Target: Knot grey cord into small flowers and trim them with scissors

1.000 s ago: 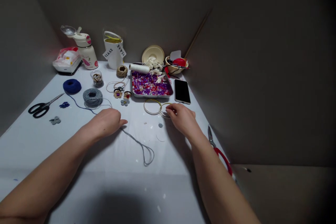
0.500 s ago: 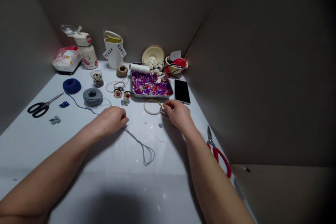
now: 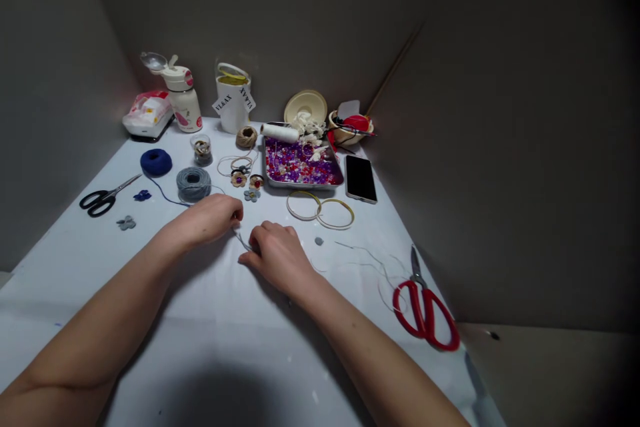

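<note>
My left hand (image 3: 214,219) is closed, thumb against fingers, on a grey yarn strand (image 3: 242,240) just above the white table. Close on its right, my right hand (image 3: 276,253) has its fingers curled over the same strand, which disappears under them. The strand's loop end is hidden by that hand. Behind my left hand stands a ball of grey yarn (image 3: 187,193). A grey crocheted flower (image 3: 252,195) lies beyond the hands. Two thin hoops, a left one (image 3: 303,219) and a right one (image 3: 336,227), overlap on the table past my right hand.
A metal tray (image 3: 303,185) of beads stands at the back, a phone (image 3: 361,179) beside it. Red-handled scissors (image 3: 429,310) lie near the right edge, black-handled scissors (image 3: 107,197) at the left. A blue yarn ball (image 3: 156,161) and a bottle (image 3: 185,107) stand back left.
My right hand has left the hoops and come left to the grey strand beside my left hand. The hoops now lie free. The view has shifted slightly.
</note>
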A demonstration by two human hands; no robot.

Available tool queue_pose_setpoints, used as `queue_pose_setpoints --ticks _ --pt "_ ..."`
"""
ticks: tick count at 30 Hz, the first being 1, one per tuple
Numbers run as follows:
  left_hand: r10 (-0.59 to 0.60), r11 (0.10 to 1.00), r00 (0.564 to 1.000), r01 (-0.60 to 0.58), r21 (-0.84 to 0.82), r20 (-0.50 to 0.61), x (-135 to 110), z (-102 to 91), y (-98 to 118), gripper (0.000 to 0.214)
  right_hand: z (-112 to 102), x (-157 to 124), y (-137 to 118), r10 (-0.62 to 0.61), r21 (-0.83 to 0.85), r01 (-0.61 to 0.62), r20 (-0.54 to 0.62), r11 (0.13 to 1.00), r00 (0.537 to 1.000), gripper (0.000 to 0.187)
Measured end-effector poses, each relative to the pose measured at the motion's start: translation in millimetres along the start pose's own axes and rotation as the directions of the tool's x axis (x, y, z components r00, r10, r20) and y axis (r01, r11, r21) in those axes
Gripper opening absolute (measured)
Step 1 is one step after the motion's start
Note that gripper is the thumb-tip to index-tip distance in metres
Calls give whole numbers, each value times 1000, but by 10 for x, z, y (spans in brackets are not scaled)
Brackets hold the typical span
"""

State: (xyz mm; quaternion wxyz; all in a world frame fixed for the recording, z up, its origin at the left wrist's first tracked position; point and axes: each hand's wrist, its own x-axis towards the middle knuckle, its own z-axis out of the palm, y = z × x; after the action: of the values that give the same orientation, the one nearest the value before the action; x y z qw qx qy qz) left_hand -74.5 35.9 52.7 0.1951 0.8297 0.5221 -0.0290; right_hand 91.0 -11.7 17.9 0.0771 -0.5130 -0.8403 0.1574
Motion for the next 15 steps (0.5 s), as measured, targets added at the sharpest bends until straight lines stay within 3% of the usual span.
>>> queue_pose_setpoints --ticks 4,8,10,12,15 --pt "65 998 994 -66 9 87 23 77 -12 19 66 8 -48 36 -25 -36 -17 999 999 16" --pt "93 995 984 -98 23 150 18 103 11 20 -53 -194 5 89 249 -73 -54 966 995 16" --pt "97 995 979 -102 19 180 15 97 25 20 -165 -390 57 114 489 -37 -130 872 985 13" --pt "101 994 974 -106 16 202 19 99 32 20 -301 -633 105 157 692 13 -181 722 971 13" --pt "111 993 969 -117 18 222 42 126 24 14 -520 -1017 124 311 838 158 -360 523 880 8"
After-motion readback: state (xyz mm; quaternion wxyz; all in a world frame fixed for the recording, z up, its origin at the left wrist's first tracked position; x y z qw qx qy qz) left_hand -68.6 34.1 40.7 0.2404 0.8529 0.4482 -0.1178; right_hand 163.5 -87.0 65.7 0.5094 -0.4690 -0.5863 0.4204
